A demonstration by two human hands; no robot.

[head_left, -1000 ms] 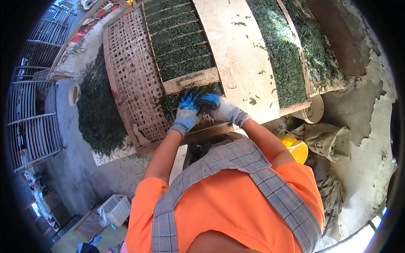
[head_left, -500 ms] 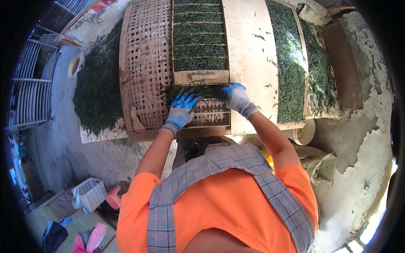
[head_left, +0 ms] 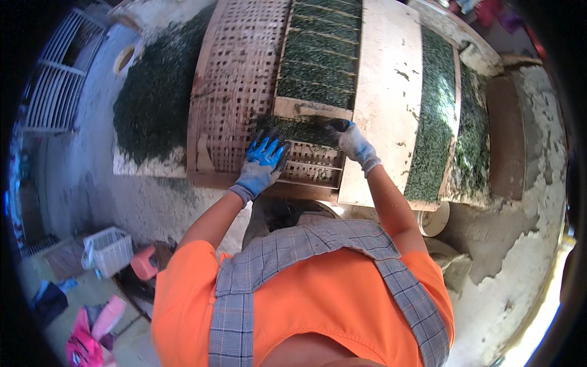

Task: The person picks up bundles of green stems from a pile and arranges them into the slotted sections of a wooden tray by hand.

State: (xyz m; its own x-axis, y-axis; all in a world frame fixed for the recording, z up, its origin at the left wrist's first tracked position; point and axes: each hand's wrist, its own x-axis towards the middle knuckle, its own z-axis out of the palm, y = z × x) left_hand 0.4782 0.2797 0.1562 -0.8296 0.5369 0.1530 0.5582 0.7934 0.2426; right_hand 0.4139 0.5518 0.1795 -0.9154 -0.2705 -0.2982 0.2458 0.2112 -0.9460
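Observation:
My left hand (head_left: 261, 165), in a blue-and-grey glove with darkened fingertips, lies with fingers spread at the left side of a long slatted wooden frame (head_left: 318, 189). My right hand (head_left: 357, 147), gloved the same way, is at the frame's right side. Its fingers are curled down and pressed together at a strip of dark green shredded leaves (head_left: 299, 130); whether they pinch any is hidden. Beyond both hands a pale wooden crosspiece (head_left: 313, 110) spans the frame. Further out, dark green shreds (head_left: 318, 58) fill the spaces between the slats. The near slots show perforated mat underneath.
A perforated woven mat (head_left: 238, 79) lies left of the frame, a pale board (head_left: 388, 92) right of it. Dark green heaps (head_left: 159, 92) flank both sides. A white plastic basket (head_left: 110, 252) and pink cloth (head_left: 85, 339) are at lower left; a metal rack (head_left: 58, 92) is further left.
The view has shifted, so the frame and mat appear further right. My left hand sits slightly further left against the frame; my right hand stays at the green strip's right end.

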